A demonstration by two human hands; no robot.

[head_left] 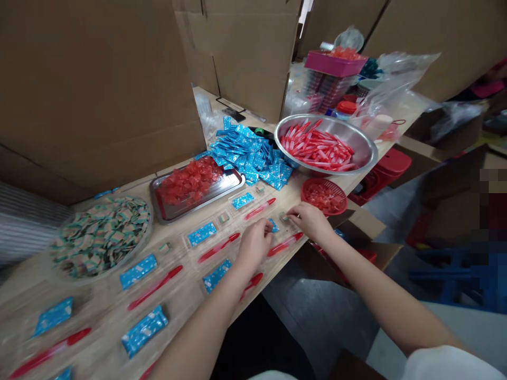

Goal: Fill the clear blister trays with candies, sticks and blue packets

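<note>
My left hand (255, 241) is closed with curled fingers over a clear tray, beside a small blue packet (274, 226); whatever its fingertips hold is hidden. Close by, my right hand (309, 219) pinches at a small striped square (284, 217) in the same tray's corner. Below both hands lies a red pen-like stick (285, 245) with a pale middle. Rows of clear trays cover the near table, many with a blue packet (202, 234), a red stick (219, 247) and a striped square (224, 217).
Behind the trays are a round container of striped squares (101, 237), a metal tray (232, 182) with red wrapped pieces, a blue packet pile (249, 153), a steel bowl (366, 158) of red sticks and a red basket (343, 207). Cardboard walls (245, 58) stand behind.
</note>
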